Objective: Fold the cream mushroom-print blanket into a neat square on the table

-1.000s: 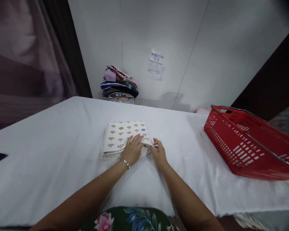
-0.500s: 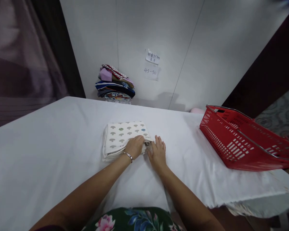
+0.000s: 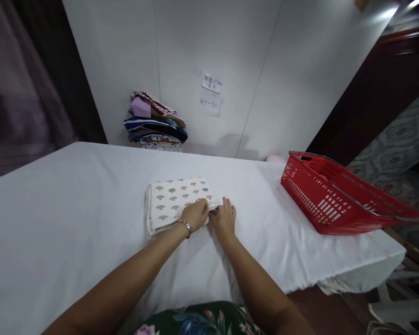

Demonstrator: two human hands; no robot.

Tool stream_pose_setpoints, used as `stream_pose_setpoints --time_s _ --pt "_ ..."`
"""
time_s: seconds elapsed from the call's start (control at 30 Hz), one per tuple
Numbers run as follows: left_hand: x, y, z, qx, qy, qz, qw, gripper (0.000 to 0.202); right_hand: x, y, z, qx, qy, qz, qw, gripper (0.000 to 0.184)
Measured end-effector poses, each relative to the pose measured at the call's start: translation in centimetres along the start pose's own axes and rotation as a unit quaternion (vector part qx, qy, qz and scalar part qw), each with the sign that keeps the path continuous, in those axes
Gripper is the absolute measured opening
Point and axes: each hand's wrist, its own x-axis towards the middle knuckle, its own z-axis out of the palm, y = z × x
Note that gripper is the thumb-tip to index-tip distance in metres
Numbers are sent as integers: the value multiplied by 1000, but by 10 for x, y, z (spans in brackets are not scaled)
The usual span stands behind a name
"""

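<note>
A folded white cloth (image 3: 176,200) printed with grey mushrooms, plus a few coloured ones, lies in several layers on the white-covered table (image 3: 91,223). My left hand (image 3: 195,215), a silver bracelet at its wrist, is closed on the cloth's near right corner. Beside it my right hand (image 3: 225,219) works at the same corner, its thumb and lower fingers at the layers' edge and its other fingers extended. The thumb tips and the exact pinch are partly hidden.
A red perforated basket (image 3: 335,200) with metal handles stands at the table's right end. At the back, against the white wall (image 3: 209,37), is a stack of folded fabrics (image 3: 157,123). Paper signs (image 3: 210,95) hang on the wall. A pink item (image 3: 275,159) shows behind the table edge.
The view has shifted slightly, so the basket and fabric stack appear further left. My right hand has drawn in closer to the left at the cloth's corner, its fingers curling more.
</note>
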Motion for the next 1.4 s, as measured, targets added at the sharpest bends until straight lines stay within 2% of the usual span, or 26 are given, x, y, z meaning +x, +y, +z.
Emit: stream_pose_setpoints --time_s 0.13,0.27,0.37,0.53,0.67,0.8,0.97,1.23,1.4 --pt "22 -25 -21 -64 -28 -39 997 24 3 -3 1 -16 -4 3 1000 14" --pt "54 -49 -30 -25 -32 -34 999 39 4 -3 4 -22 0 -7 1000 21" --pt "79 -56 -20 -2 -26 -1 1000 41 5 -1 9 -26 6 -15 1000 19" --pt "113 -55 7 36 -29 34 998 46 9 3 18 -19 23 -29 999 9" --pt "132 -57 22 55 -60 34 996 52 11 4 18 4 22 -36 999 17" --pt "141 -63 29 66 -87 22 994 54 5 6 4 39 30 -83 995 23" --pt "146 -65 34 70 -101 7 992 54 -8 10 -18 73 38 -125 989 19" --pt "154 -69 39 64 -115 7 991 53 -11 16 -22 96 34 -113 988 16" --pt "150 -71 39 65 -96 20 993 55 -13 19 -18 50 -10 -59 997 18"
